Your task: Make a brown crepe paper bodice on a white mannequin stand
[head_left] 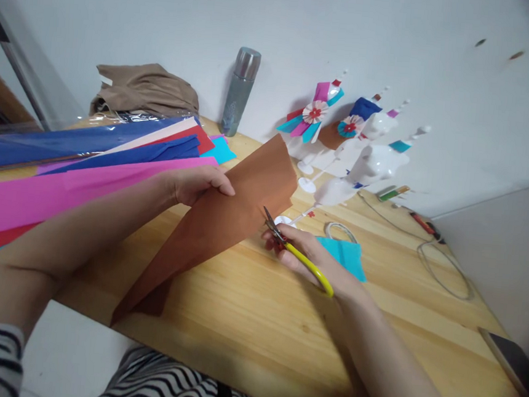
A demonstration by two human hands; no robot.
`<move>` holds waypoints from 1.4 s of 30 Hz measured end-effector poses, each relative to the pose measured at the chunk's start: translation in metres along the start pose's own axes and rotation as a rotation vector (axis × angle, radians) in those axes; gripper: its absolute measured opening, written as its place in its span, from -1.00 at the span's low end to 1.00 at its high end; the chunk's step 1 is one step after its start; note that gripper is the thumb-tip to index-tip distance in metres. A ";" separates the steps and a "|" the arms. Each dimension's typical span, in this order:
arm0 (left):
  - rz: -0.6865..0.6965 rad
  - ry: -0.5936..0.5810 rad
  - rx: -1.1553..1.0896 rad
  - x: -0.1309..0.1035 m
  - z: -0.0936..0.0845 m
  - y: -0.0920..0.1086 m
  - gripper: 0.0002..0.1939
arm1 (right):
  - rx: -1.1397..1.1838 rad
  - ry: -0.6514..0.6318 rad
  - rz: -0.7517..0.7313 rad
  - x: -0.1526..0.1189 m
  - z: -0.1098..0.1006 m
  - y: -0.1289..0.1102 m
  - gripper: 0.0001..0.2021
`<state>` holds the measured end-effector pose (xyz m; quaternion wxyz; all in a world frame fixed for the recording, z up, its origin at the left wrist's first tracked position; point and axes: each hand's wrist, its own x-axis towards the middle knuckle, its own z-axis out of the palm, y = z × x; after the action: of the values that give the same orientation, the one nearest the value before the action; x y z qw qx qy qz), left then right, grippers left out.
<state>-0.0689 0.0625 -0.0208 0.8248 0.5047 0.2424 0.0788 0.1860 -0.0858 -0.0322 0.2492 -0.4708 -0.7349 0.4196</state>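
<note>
Sheet (245, 203), brown, matte, pliant, slanting across mid-frame, pinched at its upper-left edge in left hand (198, 185). Scissors (304, 261), yellow-handled, metal-bladed, clasped in right hand (309, 242), right of centre; tips overlapping sheet's edge, contact unclear. Underneath, pale-grained wooden table (235, 319).

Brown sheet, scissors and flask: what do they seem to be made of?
Sheet: perhaps paper or thin fabric; matte, showing no shine. Scissors: apparently metal blades, greyish and hard-edged; handle probably plastic or plastic-coated, being smooth, bright yellow. Flask: likely metal, its cap silvery.
</note>
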 end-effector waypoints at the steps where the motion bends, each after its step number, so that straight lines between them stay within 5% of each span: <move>1: -0.001 -0.005 0.004 0.000 0.000 0.000 -0.37 | 0.007 0.001 0.002 0.000 0.001 -0.001 -0.50; 13: 0.023 -0.094 0.013 0.002 0.002 -0.003 -0.35 | -0.019 0.040 -0.053 0.001 0.004 0.000 -0.48; 34: -0.020 -0.003 0.025 0.002 -0.004 -0.001 -0.32 | 0.033 0.075 0.036 0.004 0.005 -0.002 -0.44; 42: 0.072 -0.100 0.145 -0.003 -0.001 0.008 -0.19 | 0.041 0.068 0.089 0.005 0.007 0.003 -0.43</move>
<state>-0.0709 0.0660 -0.0128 0.7937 0.5749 0.1879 0.0653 0.1801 -0.0829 -0.0382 0.2648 -0.5118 -0.6958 0.4288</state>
